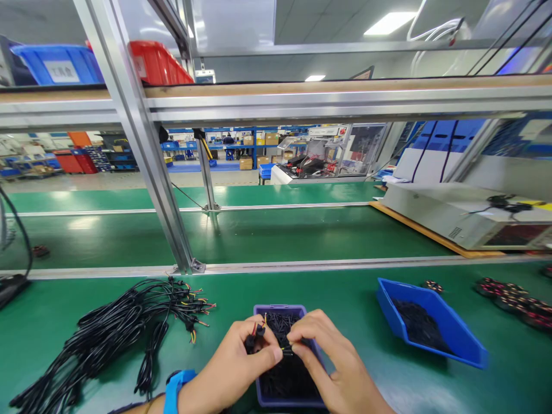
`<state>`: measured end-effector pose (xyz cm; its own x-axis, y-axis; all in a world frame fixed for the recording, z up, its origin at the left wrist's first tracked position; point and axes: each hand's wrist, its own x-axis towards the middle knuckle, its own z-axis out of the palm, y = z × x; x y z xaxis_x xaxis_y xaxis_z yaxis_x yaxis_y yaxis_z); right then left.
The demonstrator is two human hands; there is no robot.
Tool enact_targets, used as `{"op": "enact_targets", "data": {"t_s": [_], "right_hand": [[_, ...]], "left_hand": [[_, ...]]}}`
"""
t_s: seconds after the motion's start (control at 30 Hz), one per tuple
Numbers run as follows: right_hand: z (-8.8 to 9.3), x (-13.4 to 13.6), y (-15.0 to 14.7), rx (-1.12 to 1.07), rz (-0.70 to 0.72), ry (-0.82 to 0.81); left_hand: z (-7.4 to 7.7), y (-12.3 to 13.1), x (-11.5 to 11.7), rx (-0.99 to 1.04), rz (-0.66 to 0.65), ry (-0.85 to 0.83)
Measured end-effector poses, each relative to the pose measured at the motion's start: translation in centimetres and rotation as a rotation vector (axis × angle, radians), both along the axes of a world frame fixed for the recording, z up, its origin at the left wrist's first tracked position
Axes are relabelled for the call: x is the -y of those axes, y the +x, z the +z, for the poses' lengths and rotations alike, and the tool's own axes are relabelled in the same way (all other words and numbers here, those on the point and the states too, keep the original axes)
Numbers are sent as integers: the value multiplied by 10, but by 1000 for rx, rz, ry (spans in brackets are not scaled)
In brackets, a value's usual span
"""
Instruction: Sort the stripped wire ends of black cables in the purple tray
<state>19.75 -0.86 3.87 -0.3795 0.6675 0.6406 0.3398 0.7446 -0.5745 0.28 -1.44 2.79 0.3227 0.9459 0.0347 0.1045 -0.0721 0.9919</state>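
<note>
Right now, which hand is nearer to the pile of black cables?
Left. The left hand, at the left side of the purple bin, is right of the cable pile; the right hand, over the bin's right side, is farther away.

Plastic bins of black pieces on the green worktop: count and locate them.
2: a purple rectangular bin at front centre, and a blue slope-sided bin to its right.

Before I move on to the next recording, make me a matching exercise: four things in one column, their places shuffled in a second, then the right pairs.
Things
1. big cable bundle
2. purple bin
3. red bin
4. grey box

Places
A. on the upper shelf
B. on a wooden board
C. on the left of the green table
D. below the left hand and right hand

Pairs: 1-C, 2-D, 3-A, 4-B
</note>
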Motion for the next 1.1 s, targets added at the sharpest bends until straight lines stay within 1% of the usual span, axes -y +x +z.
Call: {"op": "enact_targets", "data": {"t_s": [0.1, 0.17, 0.2, 0.27, 0.33, 0.4, 0.5, 0.57, 0.63, 0.7, 0.8, 0.83, 0.87, 0.97, 1.0, 1.03, 1.07, 1.1], "right_hand": [[3, 1, 1, 35, 108, -48], [2, 1, 0, 58, 146, -75], [0, 1, 0, 60, 141, -81], [-6, 0, -2, 36, 82, -80], [-12, -2, -5, -10, 8, -87], [-17, -3, -7, -41, -33, -125], [-18, -4, -10, -65, -20, -188], [-17, -4, -11, -61, 25, -219], [-15, -3, -10, -42, 57, -263], [-12, -3, -8, -17, 54, -317], [-3, 0, -2, 59, 50, -404], [1, 1, 1, 97, 87, -432], [7, 3, 3, 134, 154, -462], [23, 8, 7, 183, 453, -527], [26, 10, 8, 178, 521, -538], [28, 11, 9, 162, 542, -541], [29, 13, 8, 140, 517, -535], [28, 14, 8, 114, 463, -525]], "left_hand": [[-1, 1, 0, -16, 15, 12], [-1, 1, 0, -19, 43, 9], [0, 1, 0, -13, 54, -4], [1, 1, 1, 29, 56, -62], [1, 2, 1, 105, 39, -129], [-1, 2, 1, 183, 16, -151], [-4, 3, 0, 245, -10, -123], [-5, 3, 0, 265, -14, -119], [-4, 3, 0, 266, -25, -146], [-2, 3, 0, 251, -47, -192], [0, 3, 1, 245, -53, -204], [1, 3, 0, 251, -43, -189], [1, 3, 0, 255, -38, -178], [2, 3, -2, 258, -58, -187], [2, 3, -1, 252, -82, -188], [3, 3, -1, 242, -111, -185], [3, 4, 0, 231, -144, -174], [4, 5, 2, 222, -173, -158]]}}
